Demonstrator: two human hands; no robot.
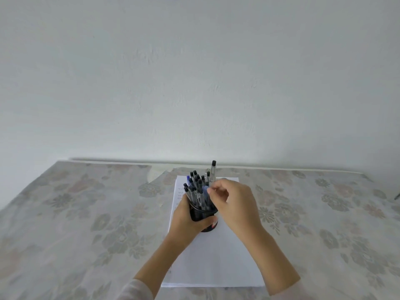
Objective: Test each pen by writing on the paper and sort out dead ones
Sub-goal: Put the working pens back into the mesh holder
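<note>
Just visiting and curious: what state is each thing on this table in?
Pen cup: upright over the paper, full of pens, held by the left hand.
Raised pen: sticking up above the rest, pinched by the right hand.
Paper: flat on the table, scribbles near its far end.

No text is readable; the faint marks [179, 192] on the paper [218, 256] are too small to tell.

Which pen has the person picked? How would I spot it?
Find the white paper in the middle of the flowered tablecloth; there the left hand grips a black mesh cup of pens. The pen pinched by the right hand is clear-barrelled, black-capped, and sticks up higher than all the others.
</note>
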